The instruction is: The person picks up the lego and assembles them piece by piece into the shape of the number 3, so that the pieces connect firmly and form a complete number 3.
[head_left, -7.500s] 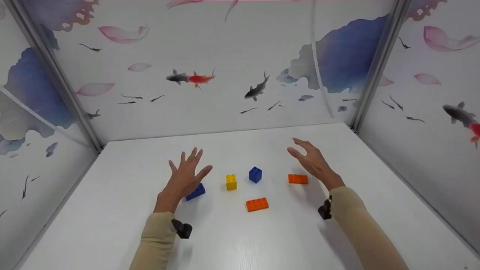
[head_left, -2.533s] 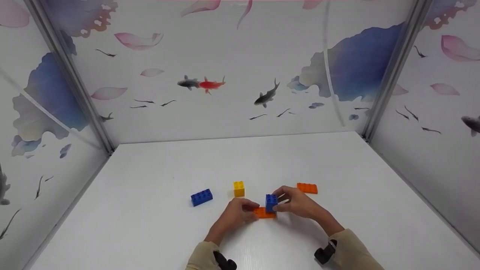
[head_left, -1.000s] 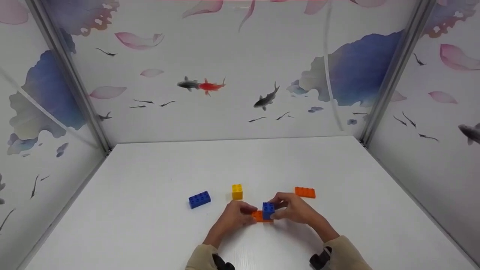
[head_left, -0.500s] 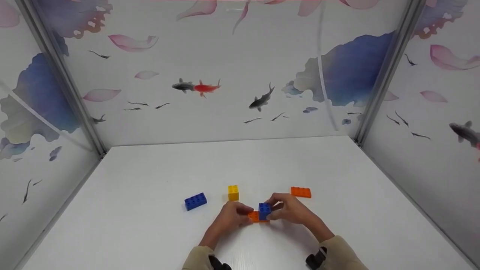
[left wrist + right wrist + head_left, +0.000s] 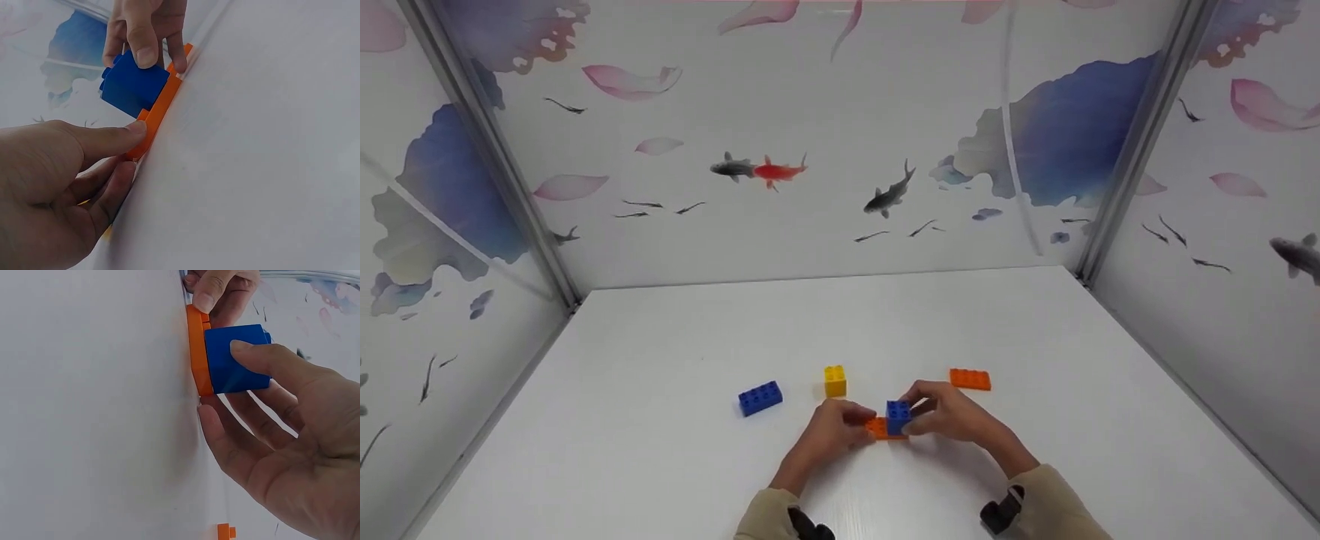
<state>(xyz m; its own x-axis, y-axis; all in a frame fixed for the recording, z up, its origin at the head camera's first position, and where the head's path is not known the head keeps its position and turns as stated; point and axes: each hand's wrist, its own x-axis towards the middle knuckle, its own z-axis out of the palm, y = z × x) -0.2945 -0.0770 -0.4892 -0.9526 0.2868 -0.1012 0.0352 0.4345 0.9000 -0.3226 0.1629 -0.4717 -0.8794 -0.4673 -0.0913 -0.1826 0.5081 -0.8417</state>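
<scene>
An orange flat toy brick [image 5: 876, 428] lies on the white table, its left end pinched between thumb and fingers of my left hand [image 5: 829, 433]. On its right end stands a square blue brick [image 5: 898, 417], studs up. My right hand [image 5: 956, 415] grips that blue brick from the right, the thumb [image 5: 250, 354] on its near face in the right wrist view. The blue brick [image 5: 132, 84] meets the orange one [image 5: 160, 107] in the left wrist view; whether it is pressed fully down I cannot tell.
Behind the hands stands a small yellow brick [image 5: 835, 381]. A longer blue brick [image 5: 760, 398] lies to the left, and a second orange flat brick [image 5: 970, 379] to the right. Printed white panels [image 5: 825, 247] enclose the table at the back and sides.
Earlier both hands hovered apart with spread fingers. The square blue brick has since come forward onto the orange brick, now held by both hands. Over the last second the hands have barely moved.
</scene>
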